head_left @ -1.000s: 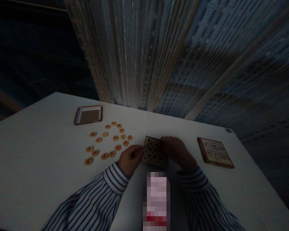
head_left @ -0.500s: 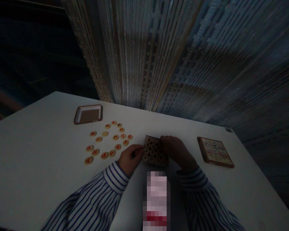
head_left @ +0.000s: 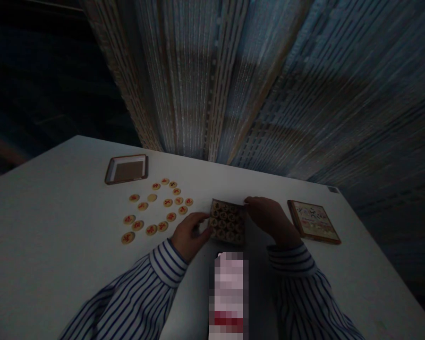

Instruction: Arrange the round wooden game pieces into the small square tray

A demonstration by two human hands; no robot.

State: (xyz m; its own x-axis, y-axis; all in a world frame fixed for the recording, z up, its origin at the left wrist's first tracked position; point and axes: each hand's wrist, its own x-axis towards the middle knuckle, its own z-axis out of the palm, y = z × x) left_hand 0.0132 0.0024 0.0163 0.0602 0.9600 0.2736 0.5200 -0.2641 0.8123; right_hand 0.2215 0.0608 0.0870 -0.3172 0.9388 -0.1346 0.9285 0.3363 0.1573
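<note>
A small square wooden box (head_left: 227, 222) filled with round game pieces sits on the white table (head_left: 56, 264) in front of me. My left hand (head_left: 190, 234) grips its left edge with the fingertips. My right hand (head_left: 269, 218) rests at its right side, fingers curled over the far right corner. To the left of the box, several loose round pieces (head_left: 152, 210) with red marks lie spread on the table.
An empty shallow tray (head_left: 126, 168) lies at the far left of the table. A flat box lid with a printed picture (head_left: 313, 220) lies to the right of my right hand. Slatted panels stand behind the table's far edge.
My right hand has slid off the top of the box to its right side, uncovering more of the pieces inside. My left hand stays on the left edge.
</note>
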